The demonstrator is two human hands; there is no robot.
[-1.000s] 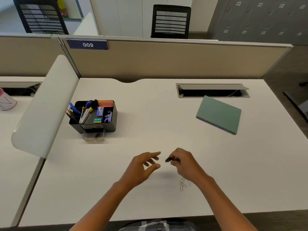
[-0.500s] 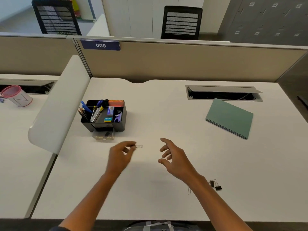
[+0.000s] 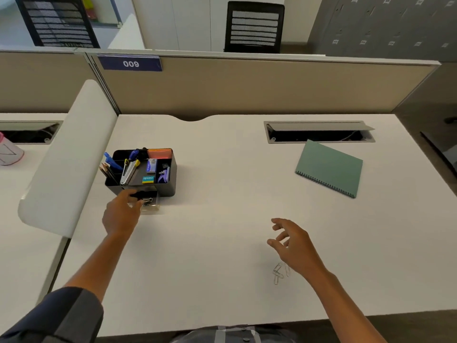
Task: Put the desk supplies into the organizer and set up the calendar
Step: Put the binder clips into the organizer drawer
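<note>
A black organizer (image 3: 172,180) stands at the desk's left, filled with pens, pencils, a stapler and small boxes. Its clear drawer (image 3: 152,207) is pulled out in front. My left hand (image 3: 121,215) reaches to that drawer and pinches a black binder clip (image 3: 144,197) just over it. My right hand (image 3: 294,246) hovers with spread, relaxed fingers and holds nothing. Several silver paper clips (image 3: 279,272) lie on the desk just below it. A green spiral-bound calendar (image 3: 330,168) lies flat at the right rear.
An open cable hatch (image 3: 319,132) sits behind the calendar. A white curved divider (image 3: 66,154) borders the desk on the left, with a pink-lidded cup (image 3: 10,153) beyond it. A beige partition (image 3: 247,87) closes off the back.
My left hand took the clip from my right hand, then carried it up and left to the organizer's drawer. My right hand opened and stayed above the paper clips.
</note>
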